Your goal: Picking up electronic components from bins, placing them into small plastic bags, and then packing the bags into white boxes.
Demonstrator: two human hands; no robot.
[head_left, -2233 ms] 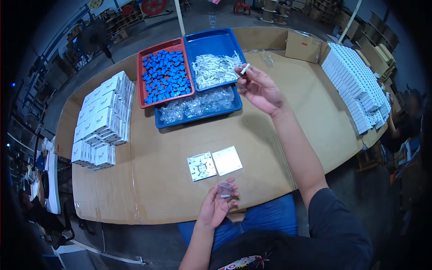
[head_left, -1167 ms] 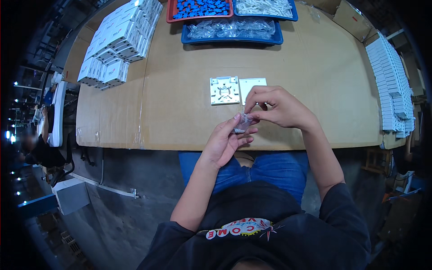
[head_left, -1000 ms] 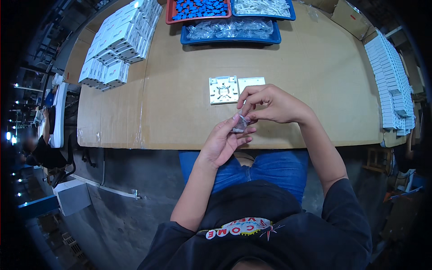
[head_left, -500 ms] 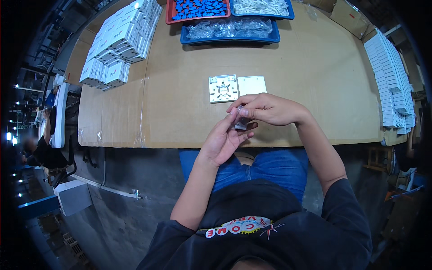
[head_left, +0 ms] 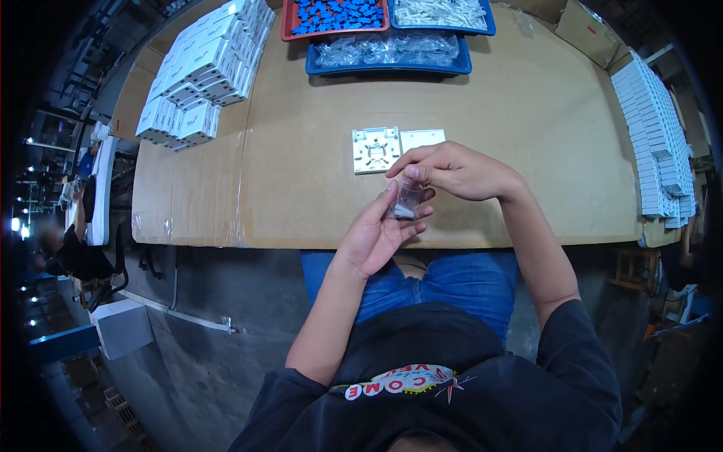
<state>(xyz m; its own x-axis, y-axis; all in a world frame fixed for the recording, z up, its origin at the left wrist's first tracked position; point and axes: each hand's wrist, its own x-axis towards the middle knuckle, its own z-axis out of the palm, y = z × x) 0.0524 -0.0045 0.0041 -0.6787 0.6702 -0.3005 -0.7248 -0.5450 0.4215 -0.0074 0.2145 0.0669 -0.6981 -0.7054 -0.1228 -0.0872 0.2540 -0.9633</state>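
Observation:
Between my hands is a small clear plastic bag [head_left: 407, 195] with a whitish piece at its bottom. My right hand [head_left: 461, 172] pinches the bag's upper end between thumb and fingers. My left hand [head_left: 379, 233] holds its lower side, with the thumb against it and the other fingers behind, partly spread. Just beyond my hands, a square white plastic base [head_left: 376, 150] with a moulded inside lies face up on the table. Beside it on the right rests a flat white cover [head_left: 422, 137], its near part hidden by my right hand.
At the back stand a red tray [head_left: 337, 33] of blue pieces, a blue tray [head_left: 482, 32] of white pieces and another blue tray [head_left: 388, 71] of clear bags. White units are stacked at left [head_left: 197, 71] and right [head_left: 655, 143]. Someone sits far left.
My right hand has moved up slightly, and more of the clear bag shows between my hands. The white cover is more hidden than before.

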